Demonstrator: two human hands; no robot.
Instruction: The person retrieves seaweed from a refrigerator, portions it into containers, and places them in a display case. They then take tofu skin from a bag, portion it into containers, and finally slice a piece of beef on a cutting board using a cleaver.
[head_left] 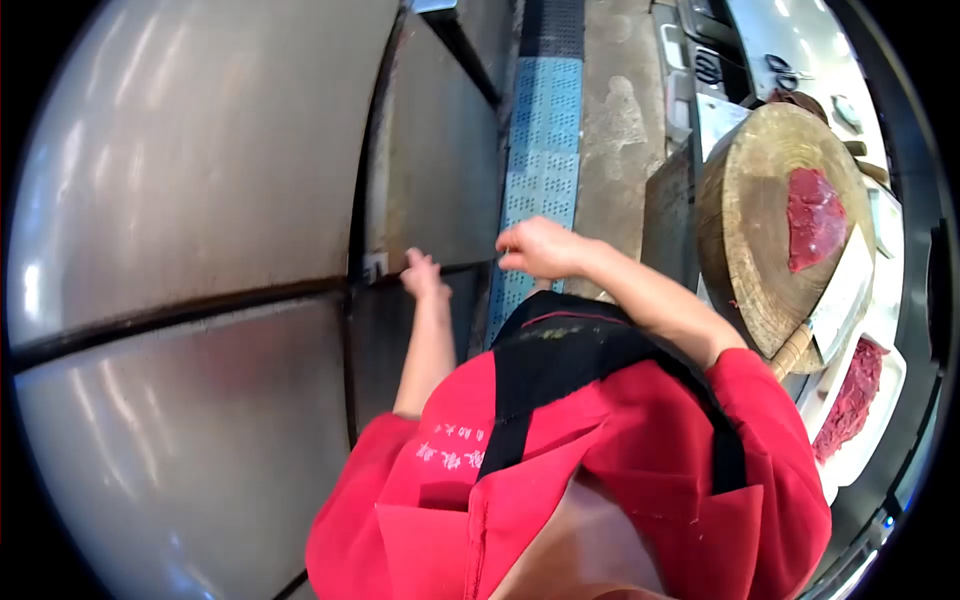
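Note:
My left hand (425, 275) is at the steel cabinet front, close to the lower edge of a door panel (440, 150) and a small latch-like fitting (375, 267). Its fingers are slightly blurred and spread, with nothing visible in them. In front of my body, over the blue perforated floor mat (545, 115), hovers my right hand (540, 247). The fingers there are loosely bent, a gap shows between thumb and fingertips, and no object appears in them.
Large steel doors (200, 150) fill the left side. To the right, a round wooden chopping block (745, 200) carries a slab of red meat (815, 220) and a cleaver (840, 290). A white tray (895, 385) holds cut meat (855, 400); scissors (785, 72) lie farther back.

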